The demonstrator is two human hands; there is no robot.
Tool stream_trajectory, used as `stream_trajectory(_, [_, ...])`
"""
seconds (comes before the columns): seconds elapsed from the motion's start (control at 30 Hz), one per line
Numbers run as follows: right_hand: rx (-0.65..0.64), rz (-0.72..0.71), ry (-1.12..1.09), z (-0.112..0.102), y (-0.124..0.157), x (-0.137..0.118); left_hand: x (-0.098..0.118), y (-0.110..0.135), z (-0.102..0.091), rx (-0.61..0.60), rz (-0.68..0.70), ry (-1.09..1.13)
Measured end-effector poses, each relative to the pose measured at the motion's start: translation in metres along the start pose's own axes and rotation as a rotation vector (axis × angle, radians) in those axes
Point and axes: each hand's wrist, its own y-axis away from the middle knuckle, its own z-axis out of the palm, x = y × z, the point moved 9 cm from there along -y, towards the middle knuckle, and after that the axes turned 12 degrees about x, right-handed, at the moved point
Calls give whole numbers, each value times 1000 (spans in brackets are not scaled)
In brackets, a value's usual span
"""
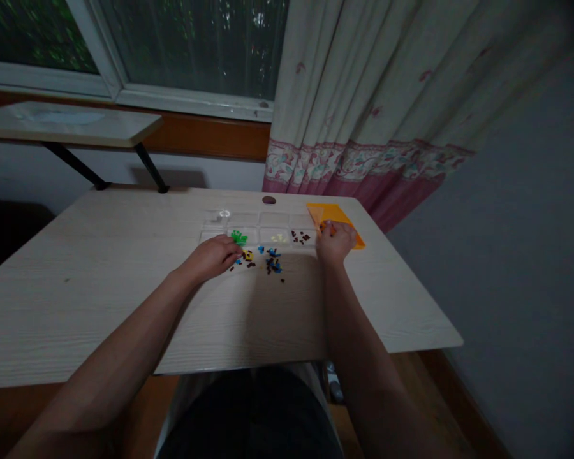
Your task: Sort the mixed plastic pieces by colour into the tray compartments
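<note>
My left hand [217, 256] rests at the left edge of the loose pieces, fingers curled together, its tips beside yellow pieces [248, 255] and a few brown and blue ones. What it pinches, if anything, is too small to see. My right hand [335, 243] is bent over the right end of a clear divided tray [274, 218], by small orange pieces [329, 229]. Its fingers are closed and their tips partly hidden. Green pieces [239, 238], pale yellow pieces [278, 238] and dark brown pieces [300, 237] lie in separate front compartments. A mixed blue and brown pile [273, 262] lies before the tray.
An orange sheet or folder [358, 237] lies under and beside my right hand. A dark round disc [268, 200] is behind the tray on the pale wooden table [124, 306]. A raised shelf [100, 131] stands at the back left; a curtain [344, 127] hangs behind.
</note>
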Motion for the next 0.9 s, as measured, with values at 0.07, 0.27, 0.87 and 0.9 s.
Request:
stream_trajectory(0.07, [3,-5,-3,1,0,0,0,0,-1,2,-4,13])
stream_trajectory(0.27, [-4,-7,-19,1,-1,1,-6,1,-4,-3,-36,98])
stream_trajectory(0.87, [-23,11,-7,1,0,-1,-6,2,0,-6,-6,175])
stream_trajectory(0.9, [-26,11,-6,1,0,-1,-6,2,0,-1,-16,169])
